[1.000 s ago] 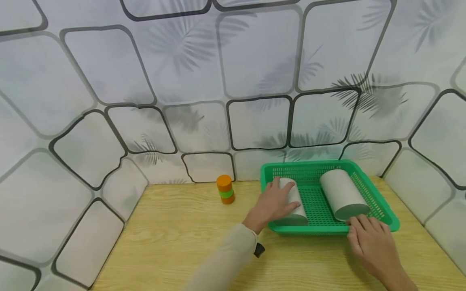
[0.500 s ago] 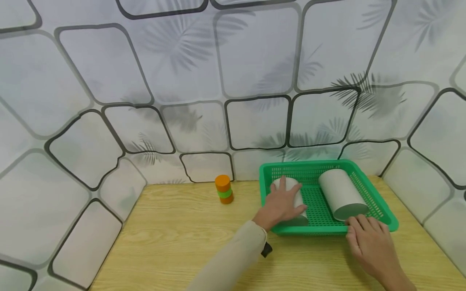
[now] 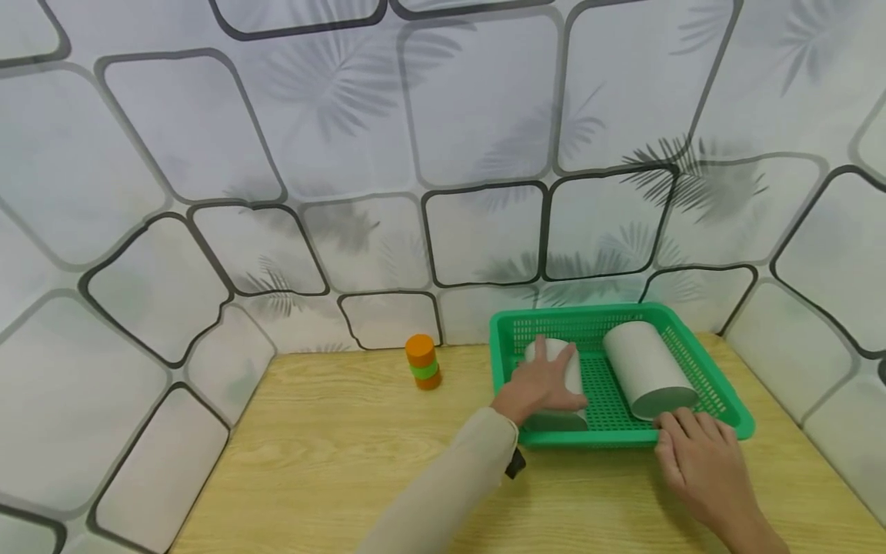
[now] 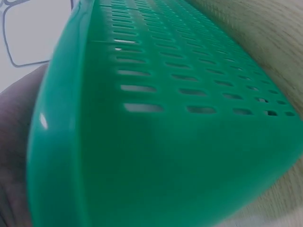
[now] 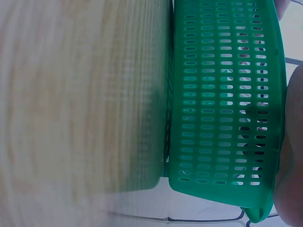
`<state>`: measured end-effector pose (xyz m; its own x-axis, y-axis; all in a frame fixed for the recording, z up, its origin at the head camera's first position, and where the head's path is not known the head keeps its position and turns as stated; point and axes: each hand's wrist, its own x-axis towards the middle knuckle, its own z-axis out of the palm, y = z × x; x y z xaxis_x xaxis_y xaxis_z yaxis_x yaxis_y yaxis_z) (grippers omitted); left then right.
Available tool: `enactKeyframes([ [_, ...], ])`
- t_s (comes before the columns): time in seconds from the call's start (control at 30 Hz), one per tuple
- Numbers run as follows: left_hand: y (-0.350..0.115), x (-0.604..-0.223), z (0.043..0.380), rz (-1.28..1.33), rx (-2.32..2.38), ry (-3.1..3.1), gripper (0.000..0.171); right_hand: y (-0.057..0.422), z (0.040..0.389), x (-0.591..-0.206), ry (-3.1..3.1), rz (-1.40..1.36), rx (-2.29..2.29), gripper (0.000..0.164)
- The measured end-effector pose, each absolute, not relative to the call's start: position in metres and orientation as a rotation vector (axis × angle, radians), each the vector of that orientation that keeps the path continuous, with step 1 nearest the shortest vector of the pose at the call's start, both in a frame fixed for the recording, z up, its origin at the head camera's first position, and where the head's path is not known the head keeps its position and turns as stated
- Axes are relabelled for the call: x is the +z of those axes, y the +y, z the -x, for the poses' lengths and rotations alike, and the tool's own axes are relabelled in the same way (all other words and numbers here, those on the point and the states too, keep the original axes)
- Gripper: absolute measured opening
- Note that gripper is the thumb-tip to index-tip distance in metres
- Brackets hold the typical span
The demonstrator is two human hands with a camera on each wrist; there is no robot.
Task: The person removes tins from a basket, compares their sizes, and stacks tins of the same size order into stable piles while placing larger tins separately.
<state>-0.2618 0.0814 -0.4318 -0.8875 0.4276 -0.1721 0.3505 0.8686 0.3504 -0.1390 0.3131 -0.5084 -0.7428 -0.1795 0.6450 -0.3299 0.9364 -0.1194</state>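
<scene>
In the head view a green plastic basket (image 3: 581,438) with slotted sides holds two white cylinders lying on their sides. My left hand (image 3: 538,386) rests on the left white cylinder (image 3: 562,421) with its fingers spread, covering much of it. Toward the basket's right side lies the other white cylinder (image 3: 647,369), apart from the left one. My right hand (image 3: 706,473) holds the front rim near the right corner, its fingers curled over the edge. Both wrist views are filled mostly by the basket's slotted wall (image 4: 156,151), with part of the right hand (image 5: 289,156) at the rim.
A small orange cylinder with a green band (image 3: 423,362) stands on the wooden table (image 3: 332,446), left of the basket. Behind and at both sides rise walls covered in a stone-pattern sheet (image 3: 484,231).
My left hand has shifted slightly right with its fingers spread, and the left cylinder has moved a little right inside the basket. The right hand stays on the rim.
</scene>
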Motion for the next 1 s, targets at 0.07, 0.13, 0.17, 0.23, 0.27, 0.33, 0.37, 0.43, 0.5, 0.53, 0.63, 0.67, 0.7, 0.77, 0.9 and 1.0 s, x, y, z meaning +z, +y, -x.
enactKeyframes([
  [0.07, 0.081, -0.431, 0.262, -0.567, 0.513, 2.775, 0.096, 0.312, 0.139, -0.508, -2.416, -0.362, 0.300, 0.016],
  [0.13, 0.081, -0.429, 0.262, -0.537, 0.570, 2.759, 0.102, 0.312, 0.140, -0.507, -2.409, -0.364, 0.305, 0.017],
  [0.17, 0.080, -0.428, 0.261, -0.527, 0.603, 2.748, 0.104, 0.312, 0.140, -0.507, -2.405, -0.366, 0.308, 0.016],
  [0.23, 0.081, -0.427, 0.261, -0.515, 0.646, 2.741, 0.106, 0.313, 0.141, -0.507, -2.399, -0.367, 0.310, 0.016],
  [0.27, 0.082, -0.427, 0.261, -0.513, 0.645, 2.744, 0.106, 0.313, 0.141, -0.507, -2.399, -0.366, 0.313, 0.016],
  [0.33, 0.085, -0.428, 0.260, -0.513, 0.625, 2.756, 0.105, 0.314, 0.141, -0.507, -2.400, -0.361, 0.314, 0.017],
  [0.37, 0.086, -0.429, 0.260, -0.515, 0.610, 2.764, 0.105, 0.314, 0.141, -0.507, -2.403, -0.358, 0.311, 0.017],
  [0.43, 0.089, -0.431, 0.260, -0.503, 0.588, 2.779, 0.103, 0.314, 0.141, -0.508, -2.407, -0.357, 0.308, 0.017],
  [0.5, 0.091, -0.433, 0.260, -0.493, 0.588, 2.782, 0.102, 0.315, 0.141, -0.508, -2.406, -0.358, 0.307, 0.017],
  [0.53, 0.092, -0.433, 0.260, -0.492, 0.593, 2.782, 0.102, 0.315, 0.141, -0.508, -2.402, -0.358, 0.305, 0.017],
  [0.63, 0.094, -0.434, 0.260, -0.499, 0.615, 2.776, 0.102, 0.315, 0.140, -0.508, -2.394, -0.367, 0.299, 0.018],
  [0.67, 0.095, -0.435, 0.260, -0.505, 0.614, 2.780, 0.102, 0.315, 0.140, -0.508, -2.392, -0.368, 0.298, 0.018],
  [0.7, 0.096, -0.435, 0.260, -0.509, 0.612, 2.784, 0.102, 0.314, 0.140, -0.508, -2.390, -0.368, 0.298, 0.018],
  [0.77, 0.097, -0.436, 0.260, -0.507, 0.600, 2.797, 0.102, 0.314, 0.139, -0.508, -2.393, -0.370, 0.300, 0.018],
  [0.9, 0.097, -0.436, 0.261, -0.497, 0.603, 2.792, 0.100, 0.313, 0.139, -0.508, -2.395, -0.367, 0.315, 0.017],
  [1.0, 0.095, -0.436, 0.263, -0.504, 0.640, 2.758, 0.098, 0.312, 0.140, -0.507, -2.396, -0.368, 0.315, 0.017],
])
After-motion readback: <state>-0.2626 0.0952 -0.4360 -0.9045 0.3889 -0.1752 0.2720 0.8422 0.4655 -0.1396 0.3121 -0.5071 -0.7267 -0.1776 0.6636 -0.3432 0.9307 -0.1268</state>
